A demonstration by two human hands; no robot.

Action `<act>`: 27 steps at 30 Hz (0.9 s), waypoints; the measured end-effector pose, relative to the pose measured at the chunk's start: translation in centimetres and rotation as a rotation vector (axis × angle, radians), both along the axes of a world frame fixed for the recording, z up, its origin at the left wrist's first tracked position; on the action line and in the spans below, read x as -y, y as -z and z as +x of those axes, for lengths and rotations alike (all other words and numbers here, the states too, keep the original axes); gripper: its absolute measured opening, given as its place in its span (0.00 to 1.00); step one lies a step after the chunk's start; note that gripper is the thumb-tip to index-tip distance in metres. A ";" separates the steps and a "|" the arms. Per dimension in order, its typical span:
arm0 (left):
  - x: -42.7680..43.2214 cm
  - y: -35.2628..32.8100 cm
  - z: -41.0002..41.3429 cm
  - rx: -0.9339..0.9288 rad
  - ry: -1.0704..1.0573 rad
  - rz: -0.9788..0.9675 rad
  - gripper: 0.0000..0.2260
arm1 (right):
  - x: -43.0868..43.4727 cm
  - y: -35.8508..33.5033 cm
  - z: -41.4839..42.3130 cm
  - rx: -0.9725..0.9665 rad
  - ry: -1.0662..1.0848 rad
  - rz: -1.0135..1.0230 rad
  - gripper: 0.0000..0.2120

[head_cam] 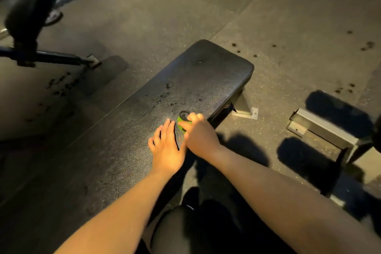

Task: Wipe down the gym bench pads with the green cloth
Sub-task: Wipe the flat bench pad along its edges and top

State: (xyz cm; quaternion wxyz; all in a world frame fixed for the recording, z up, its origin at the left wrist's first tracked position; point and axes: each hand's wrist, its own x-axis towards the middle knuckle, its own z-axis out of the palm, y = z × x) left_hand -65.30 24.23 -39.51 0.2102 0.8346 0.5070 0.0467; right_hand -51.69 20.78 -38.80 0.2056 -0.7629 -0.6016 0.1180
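Note:
A black padded gym bench [202,74] runs from lower left to upper right, with wet droplets across its middle. The green cloth [181,125], bunched small, lies on the pad near the right edge, mostly hidden. My right hand [199,135] grips it with curled fingers. Just to its left, my left hand [166,149] rests flat on the pad, fingers straight and spread, close beside the cloth.
The bench's metal foot [245,108] stands on the rubber floor at right. A second metal frame [321,130] lies at far right. A barbell and weight plates [31,12] sit at upper left. My dark-clothed legs [198,227] are below.

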 end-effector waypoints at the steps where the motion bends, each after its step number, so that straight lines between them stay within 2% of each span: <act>1: 0.0 0.0 0.0 -0.007 0.000 0.011 0.31 | -0.2 0.1 0.8 0.031 0.013 0.029 0.19; 4: -0.2 0.4 -0.1 -0.009 0.020 0.032 0.31 | -1.3 0.5 4.4 0.082 0.167 0.060 0.19; 8: -0.3 0.7 -0.1 -0.003 0.025 0.048 0.31 | -3.5 -0.4 8.1 0.035 0.423 -0.102 0.17; 10: -0.3 0.6 0.0 -0.012 0.025 0.051 0.31 | -4.1 -0.6 7.7 0.028 0.474 -0.135 0.17; 12: -0.2 0.6 0.0 -0.023 0.026 0.042 0.32 | -4.2 -0.5 6.1 0.024 0.414 -0.110 0.19; 17: -0.4 0.5 0.1 0.006 0.024 0.041 0.31 | -3.0 -0.6 0.8 -0.103 -0.059 -0.042 0.18; 19: -0.4 0.5 0.0 0.022 0.029 0.031 0.31 | -2.3 -0.7 0.2 -0.100 -0.137 -0.009 0.19; 21: -0.6 0.7 -0.2 0.020 0.044 0.033 0.32 | -1.9 -0.8 1.3 -0.085 -0.115 0.053 0.17; 24: -0.6 0.8 -0.5 0.017 0.065 0.043 0.33 | -2.0 -0.3 4.6 -0.041 0.045 0.124 0.14; 27: -0.6 0.6 -0.5 0.009 0.066 0.046 0.33 | -3.0 -0.3 7.7 -0.067 0.303 0.039 0.13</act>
